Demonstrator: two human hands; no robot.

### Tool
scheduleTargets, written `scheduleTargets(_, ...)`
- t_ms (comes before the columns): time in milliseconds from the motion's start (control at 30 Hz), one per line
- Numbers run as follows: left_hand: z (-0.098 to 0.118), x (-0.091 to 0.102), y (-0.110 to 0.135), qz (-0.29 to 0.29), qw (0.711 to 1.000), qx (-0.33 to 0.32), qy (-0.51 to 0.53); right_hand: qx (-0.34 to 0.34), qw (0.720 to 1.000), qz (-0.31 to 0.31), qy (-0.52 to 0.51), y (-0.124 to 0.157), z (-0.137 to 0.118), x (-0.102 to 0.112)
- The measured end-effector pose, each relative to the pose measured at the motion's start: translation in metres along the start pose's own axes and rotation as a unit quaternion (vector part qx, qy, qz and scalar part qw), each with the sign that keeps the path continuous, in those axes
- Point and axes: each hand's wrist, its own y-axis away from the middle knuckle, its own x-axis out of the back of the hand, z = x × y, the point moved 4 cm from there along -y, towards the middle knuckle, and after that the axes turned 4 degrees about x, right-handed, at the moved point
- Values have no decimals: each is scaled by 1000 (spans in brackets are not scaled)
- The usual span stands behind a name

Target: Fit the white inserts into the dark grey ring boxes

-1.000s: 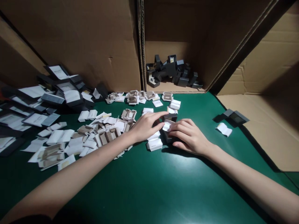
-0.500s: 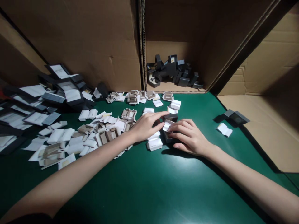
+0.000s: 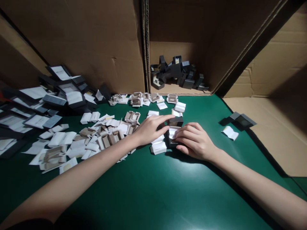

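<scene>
A small open dark box (image 3: pixel 176 121) stands on the green table (image 3: pixel 153 191) between my two hands. My left hand (image 3: pixel 150 128) rests on its left side, index finger stretched along the raised lid. My right hand (image 3: pixel 195 141) curls round the box's lower half, fingertips pressing a white insert (image 3: pixel 172 132) into it. A white folded pad (image 3: pixel 158 147) lies just left of the box, under my left hand.
Several white and tan inserts (image 3: pixel 100 135) are strewn over the table's left half. Flat dark box blanks (image 3: pixel 55 99) are heaped at far left. A cardboard bin (image 3: pixel 178 76) behind holds several finished dark boxes. Another dark box (image 3: pixel 241 119) and white insert (image 3: pixel 229 132) lie at right.
My right fingers have pushed the white insert flatter into the box. Both hands stay in nearly the same place.
</scene>
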Motion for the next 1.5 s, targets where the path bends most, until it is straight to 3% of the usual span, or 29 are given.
scheduleTargets(467,0,-1,0,-1,1000,-11,2,-22,999,-45,22,0,0,-6)
scheduleTargets(900,1,-1,0,0,1000,-18,4,-50,990,-27,126,-3,-8,-4)
scheduleTargets(1133,0,-1,1,2,1000,-17,3,-48,993,-18,108,-2,-6,-2)
scheduleTargets(1500,0,-2,1,2,1000,-23,6,-84,987,-58,123,-1,-4,-6)
